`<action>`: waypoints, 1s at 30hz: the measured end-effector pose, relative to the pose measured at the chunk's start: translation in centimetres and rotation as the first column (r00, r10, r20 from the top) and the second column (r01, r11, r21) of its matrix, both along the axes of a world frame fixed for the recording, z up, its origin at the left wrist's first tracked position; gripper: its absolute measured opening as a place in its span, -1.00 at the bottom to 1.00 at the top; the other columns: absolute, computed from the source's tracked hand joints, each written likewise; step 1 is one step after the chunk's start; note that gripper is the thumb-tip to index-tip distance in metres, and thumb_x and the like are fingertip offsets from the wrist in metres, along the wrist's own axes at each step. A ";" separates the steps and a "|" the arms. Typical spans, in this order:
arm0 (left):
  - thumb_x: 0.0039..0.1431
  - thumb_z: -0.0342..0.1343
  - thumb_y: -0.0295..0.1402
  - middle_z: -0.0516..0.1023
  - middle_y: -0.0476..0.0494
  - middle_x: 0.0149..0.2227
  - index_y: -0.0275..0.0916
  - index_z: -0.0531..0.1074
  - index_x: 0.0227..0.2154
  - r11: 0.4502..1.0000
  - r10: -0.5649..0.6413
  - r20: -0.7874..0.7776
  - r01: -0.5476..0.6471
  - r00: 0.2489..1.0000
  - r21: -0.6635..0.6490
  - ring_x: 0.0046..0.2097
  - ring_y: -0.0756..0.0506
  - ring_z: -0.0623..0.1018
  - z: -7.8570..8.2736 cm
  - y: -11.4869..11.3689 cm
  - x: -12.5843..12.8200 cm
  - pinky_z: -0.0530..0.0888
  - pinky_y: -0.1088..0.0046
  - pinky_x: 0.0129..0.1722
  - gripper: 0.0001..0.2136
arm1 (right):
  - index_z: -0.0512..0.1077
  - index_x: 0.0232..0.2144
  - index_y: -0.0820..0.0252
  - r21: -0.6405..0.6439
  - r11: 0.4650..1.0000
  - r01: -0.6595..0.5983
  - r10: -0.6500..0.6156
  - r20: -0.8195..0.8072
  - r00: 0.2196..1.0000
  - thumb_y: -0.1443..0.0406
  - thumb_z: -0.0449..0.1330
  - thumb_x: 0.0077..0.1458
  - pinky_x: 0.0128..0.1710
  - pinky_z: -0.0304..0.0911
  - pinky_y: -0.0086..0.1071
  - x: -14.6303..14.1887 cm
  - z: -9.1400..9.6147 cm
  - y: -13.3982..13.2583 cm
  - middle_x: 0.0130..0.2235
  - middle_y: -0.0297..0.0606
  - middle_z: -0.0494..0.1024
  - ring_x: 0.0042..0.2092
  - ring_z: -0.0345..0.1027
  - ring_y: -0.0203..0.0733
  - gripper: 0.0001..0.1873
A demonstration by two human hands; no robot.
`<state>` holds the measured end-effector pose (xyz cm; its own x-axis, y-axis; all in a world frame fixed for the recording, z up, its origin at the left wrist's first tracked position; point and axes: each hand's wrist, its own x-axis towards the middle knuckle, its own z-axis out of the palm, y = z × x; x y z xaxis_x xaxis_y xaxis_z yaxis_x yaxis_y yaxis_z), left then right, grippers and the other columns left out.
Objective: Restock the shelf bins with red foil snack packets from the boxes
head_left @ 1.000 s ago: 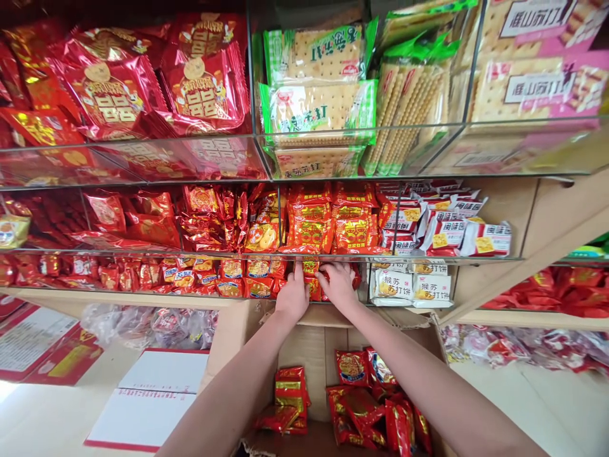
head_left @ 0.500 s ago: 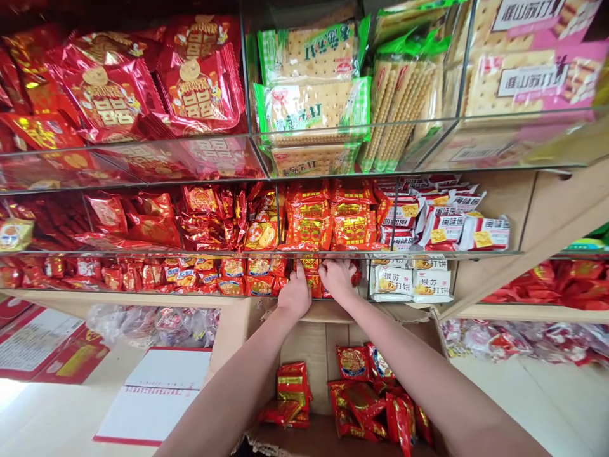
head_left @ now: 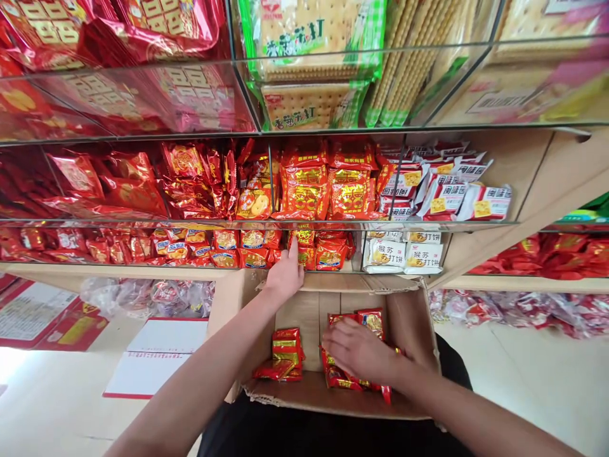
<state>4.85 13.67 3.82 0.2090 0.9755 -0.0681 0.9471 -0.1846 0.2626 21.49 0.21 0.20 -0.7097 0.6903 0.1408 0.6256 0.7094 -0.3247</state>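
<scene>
My left hand (head_left: pixel 285 277) is at the lowest shelf row, index finger stretched out against a red-and-gold snack packet (head_left: pixel 304 257) and the other fingers loosely bent. To its right in the same compartment stand more red packets (head_left: pixel 330 254) with round blue-and-gold labels. Down in an open cardboard box (head_left: pixel 314 298), my right hand (head_left: pixel 356 348) lies over a loose pile of red packets (head_left: pixel 371 320), fingers extended across them. No packet can be seen lifted in it. A smaller group of red packets (head_left: pixel 287 349) sits at the box's left side.
Beside the red packets, a divider separates white cracker packets (head_left: pixel 390 254). Glass-fronted shelves above hold red snacks (head_left: pixel 307 190) and green-edged crackers (head_left: pixel 314 101). A white carton (head_left: pixel 162 355) and clear plastic bags (head_left: pixel 157 297) are at lower left; a wooden shelf edge (head_left: pixel 95 270) crosses there.
My right hand has left the shelf and come down onto the packets in the box. My left hand stays by the shelf packets. The view has tilted downward and moved closer.
</scene>
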 end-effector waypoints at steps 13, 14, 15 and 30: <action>0.14 -0.21 -0.46 0.34 -0.11 -0.08 -0.06 0.19 0.02 0.824 -0.514 0.359 0.565 0.779 -0.046 -0.07 0.00 0.40 -2.5 -10.9 -3.4 0.37 0.47 -0.07 -0.61 | 0.43 -0.37 0.20 -0.203 0.752 0.627 -0.576 0.260 0.775 0.47 0.09 -0.09 -0.19 0.08 -0.16 -0.1 -5.6 -0.1 -0.24 -0.10 0.47 -0.13 0.24 0.05 -0.80; 0.13 -0.21 -0.48 0.34 -0.11 -0.08 -0.06 0.22 0.01 0.820 -0.512 0.379 0.570 0.771 -0.051 -0.07 0.01 0.39 -2.8 -11.4 -3.7 0.36 0.47 -0.06 -0.61 | 0.41 -0.36 0.17 -0.227 0.760 0.609 -0.560 0.245 0.791 0.46 0.11 -0.11 -0.18 0.09 -0.20 0.0 -5.2 -0.6 -0.25 -0.16 0.48 -0.14 0.27 0.00 -0.79; 0.12 -0.21 -0.49 0.35 -0.12 -0.08 -0.07 0.24 -0.01 0.827 -0.501 0.397 0.561 0.769 -0.044 -0.06 0.00 0.39 -3.1 -11.7 -3.8 0.36 0.45 -0.05 -0.62 | 0.40 -0.34 0.16 -0.256 0.769 0.585 -0.544 0.217 0.810 0.45 0.12 -0.10 -0.18 0.10 -0.24 0.1 -4.7 -1.1 -0.27 -0.21 0.49 -0.16 0.29 -0.07 -0.78; -0.07 0.18 -0.34 0.54 -0.03 -0.38 -0.24 0.28 -0.30 0.833 0.366 0.887 0.325 0.283 -0.447 -0.32 -0.01 0.51 -0.7 -13.2 -2.4 0.42 0.46 -0.27 -0.74 | 0.16 -0.02 0.12 -0.803 0.558 0.210 -0.756 -0.387 0.528 0.24 0.17 -0.08 -0.12 0.21 -0.28 -1.6 3.4 -1.8 -0.17 -0.27 0.45 -0.15 0.33 -0.16 -0.46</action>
